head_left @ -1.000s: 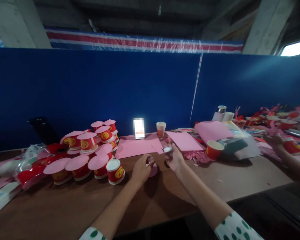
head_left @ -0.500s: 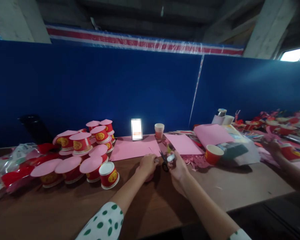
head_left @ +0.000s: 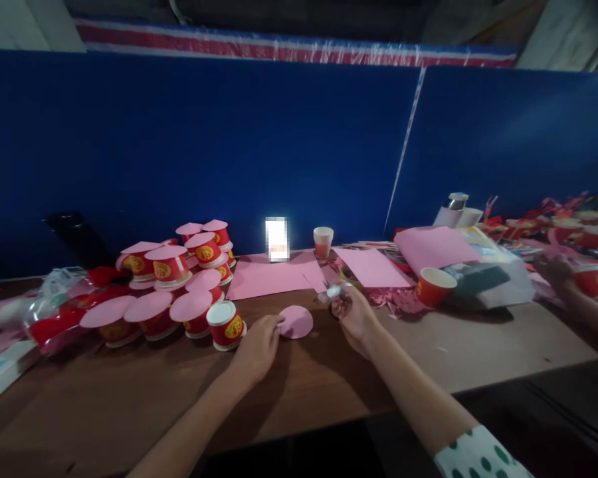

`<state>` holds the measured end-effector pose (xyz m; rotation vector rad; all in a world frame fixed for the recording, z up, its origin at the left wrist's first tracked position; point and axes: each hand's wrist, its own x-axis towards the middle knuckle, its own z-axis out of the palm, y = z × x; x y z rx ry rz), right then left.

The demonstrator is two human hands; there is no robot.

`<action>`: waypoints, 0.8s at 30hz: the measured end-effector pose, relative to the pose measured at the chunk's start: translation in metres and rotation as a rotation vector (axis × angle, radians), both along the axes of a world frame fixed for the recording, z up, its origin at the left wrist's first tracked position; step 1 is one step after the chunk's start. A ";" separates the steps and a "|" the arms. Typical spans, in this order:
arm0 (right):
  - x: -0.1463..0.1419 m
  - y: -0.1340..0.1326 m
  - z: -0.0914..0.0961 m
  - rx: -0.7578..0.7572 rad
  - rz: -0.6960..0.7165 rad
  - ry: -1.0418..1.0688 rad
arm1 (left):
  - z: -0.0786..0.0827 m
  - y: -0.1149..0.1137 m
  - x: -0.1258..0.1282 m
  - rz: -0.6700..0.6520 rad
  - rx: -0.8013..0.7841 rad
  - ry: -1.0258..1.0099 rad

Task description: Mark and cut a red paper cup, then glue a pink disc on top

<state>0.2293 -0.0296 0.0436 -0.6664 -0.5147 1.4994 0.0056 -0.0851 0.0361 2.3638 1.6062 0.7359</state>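
Between the fingertips of my left hand [head_left: 260, 342] is the left edge of a round pink paper disc [head_left: 297, 322], which lies low over the brown tabletop. My right hand [head_left: 355, 312] is closed around a small white tube [head_left: 334, 291], its pale end pointing forward and left; the fingers cover most of it. Dark scissors [head_left: 327, 284] show partly just behind that hand. Left of my left hand stands an upside-down red paper cup [head_left: 226, 326] with a gold emblem and a bare white base. Beside it are several similar red cups [head_left: 195, 312] topped with pink discs.
Flat pink sheets [head_left: 274, 277] lie ahead, with a lit phone [head_left: 278, 239] and an upright cup [head_left: 323, 242] behind. To the right are pink paper scraps [head_left: 396, 299], another red cup [head_left: 435, 287] and a co-worker's hand [head_left: 553, 269]. A blue partition [head_left: 229, 146] stands behind.
My left hand has shifted left and back, drawing the pink disc into view. My right hand stays near the scissors with the white tube. The view has tilted downward.
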 end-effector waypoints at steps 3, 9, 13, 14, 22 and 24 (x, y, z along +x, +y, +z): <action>-0.008 -0.005 0.003 0.018 0.030 -0.080 | -0.007 -0.012 -0.001 -0.005 0.006 0.064; -0.014 -0.016 0.015 0.083 0.132 -0.228 | -0.001 -0.002 0.016 0.085 0.047 0.178; -0.015 -0.015 0.016 0.082 0.155 -0.236 | 0.000 -0.001 0.024 0.131 0.040 0.238; -0.016 -0.015 0.015 0.077 0.166 -0.227 | 0.000 -0.002 0.025 0.133 0.039 0.249; -0.037 -0.017 0.007 0.037 0.273 -0.188 | -0.001 -0.005 0.025 0.134 0.038 0.275; -0.041 -0.017 0.006 0.025 0.284 -0.195 | 0.001 -0.005 0.023 0.125 0.036 0.271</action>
